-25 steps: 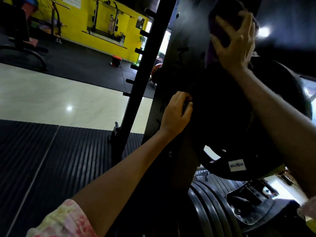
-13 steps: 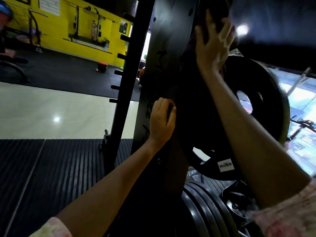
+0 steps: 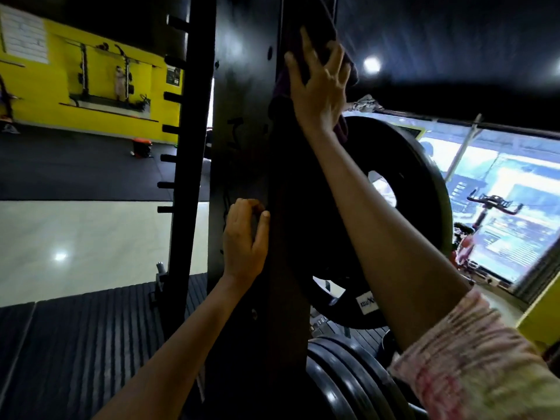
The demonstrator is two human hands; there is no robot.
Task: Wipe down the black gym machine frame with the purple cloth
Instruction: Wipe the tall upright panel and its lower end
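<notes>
The black gym machine frame rises as a wide upright post through the middle of the view. High on its right edge my right hand presses the dark purple cloth flat against the post with spread fingers; part of the cloth hangs below my wrist. Lower down, my left hand holds the post's edge with curled fingers and thumb.
A black weight plate hangs right of the post, behind my right forearm. More plates are stacked at the bottom. A black pegged upright stands to the left. Ribbed black mat, pale floor, yellow wall and an exercise bike surround this.
My right hand with the cloth has stayed high on the post while the view shifted left and up. My left hand keeps its hold on the post's edge.
</notes>
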